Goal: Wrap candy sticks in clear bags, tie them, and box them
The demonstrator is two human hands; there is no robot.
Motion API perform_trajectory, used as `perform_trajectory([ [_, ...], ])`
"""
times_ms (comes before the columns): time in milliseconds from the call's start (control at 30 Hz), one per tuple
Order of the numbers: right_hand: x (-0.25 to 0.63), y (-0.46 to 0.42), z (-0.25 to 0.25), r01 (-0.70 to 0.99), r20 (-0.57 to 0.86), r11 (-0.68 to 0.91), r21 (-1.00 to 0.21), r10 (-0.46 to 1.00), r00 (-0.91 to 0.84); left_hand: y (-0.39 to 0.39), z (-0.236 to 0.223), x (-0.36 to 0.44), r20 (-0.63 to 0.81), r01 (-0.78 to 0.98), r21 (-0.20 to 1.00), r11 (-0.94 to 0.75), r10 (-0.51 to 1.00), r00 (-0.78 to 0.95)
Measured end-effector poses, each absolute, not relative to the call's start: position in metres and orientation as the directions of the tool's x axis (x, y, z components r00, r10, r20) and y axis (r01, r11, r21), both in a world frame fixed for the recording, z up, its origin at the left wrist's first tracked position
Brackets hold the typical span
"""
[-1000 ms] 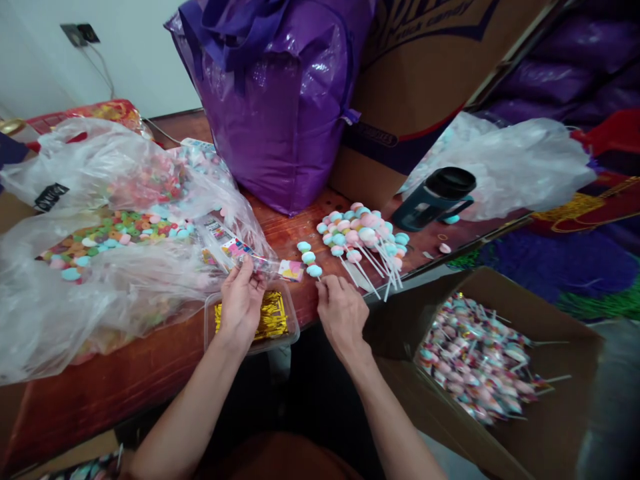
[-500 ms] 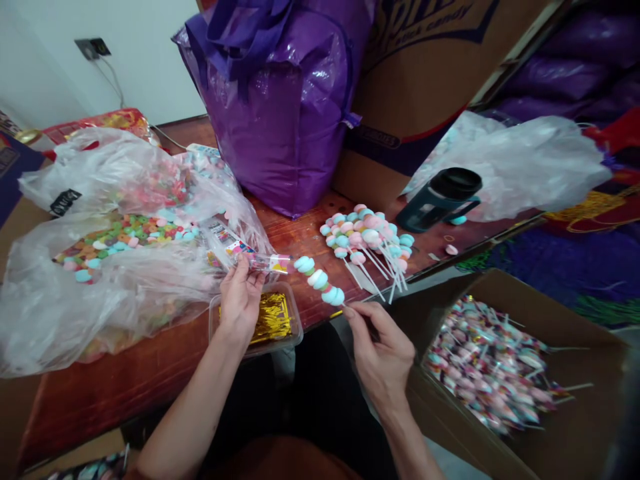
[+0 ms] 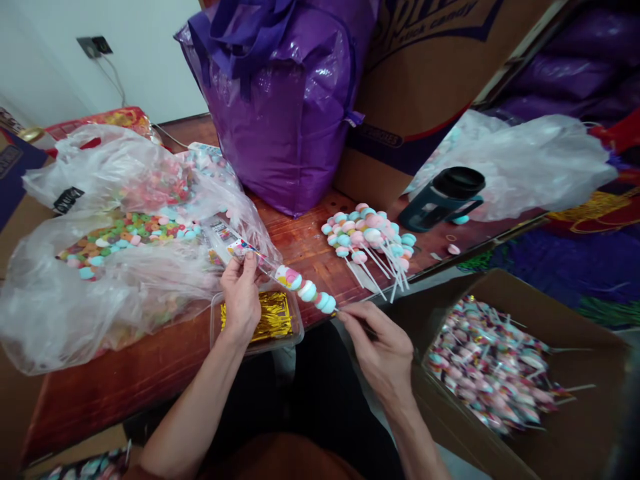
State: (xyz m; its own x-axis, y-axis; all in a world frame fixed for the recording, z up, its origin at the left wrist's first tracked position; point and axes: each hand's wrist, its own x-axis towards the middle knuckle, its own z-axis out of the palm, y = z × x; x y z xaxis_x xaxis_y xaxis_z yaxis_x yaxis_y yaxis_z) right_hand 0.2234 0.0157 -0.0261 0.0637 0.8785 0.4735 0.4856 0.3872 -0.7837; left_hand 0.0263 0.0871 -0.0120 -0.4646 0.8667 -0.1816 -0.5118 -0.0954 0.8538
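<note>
Spanning the workspace, the table is bearing nearly everything listed below.

Carton: standing at the back, printed "stick candy".

Purple bag: standing just beside the carton; contents not showing.

Open box: sitting at the right, below table level, holding a large heap of wrapped sticks; these are seemingly making up the done share.

Plastic bag: sprawling over the left side, showing loose sweets, apparently spare stock.

Bunch: bare sticks of pastel sweets, lying right of centre, their white ends pointing toward the person; by the look of it, these are waiting unwrapped, a small lot against the heap.

Mug: standing just beyond the bunch.

Tub: resting at the near edge, holding gold ties, plenty remaining.

Left hand: closing narrowly, pinching the sleeve.

Right hand: pinching one skewer by its end, thumb against forefinger.

Sleeve: clear with a printed mouth, slanting out from the left fingers.

Skewer: lying between the hands, its far sweets meeting the sleeve's mouth; how far inside, one cannot be telling. This piece is looking part-wrapped, with no tie showing around it.
</note>
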Motion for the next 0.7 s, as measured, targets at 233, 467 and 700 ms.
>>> perform_trajectory([
  [233, 0.2252, 0.0160, -0.0246, 0.409, 0.309, 0.260, -0.875, 0.949, 0.057, 0.0862, -0.0141, 0.0243, -0.083, -0.416, 0.899, -0.137, 0.879, -0.470],
  [467, 0.2243, 0.0137, -0.0216, 0.322, 0.173, 0.157, -0.934, 0.985, 0.022, 0.0841, -0.0121, 0.0271, -0.056, -0.426, 0.894, -0.138, 0.909, -0.413],
  [700, 0.2202, 0.0105, -0.0270, 0.322, 0.127, 0.105, -0.941, 0.991, 0.048, 0.0837, -0.0124, 0.0259, -0.076, -0.444, 0.888, -0.120, 0.914, -0.399],
])
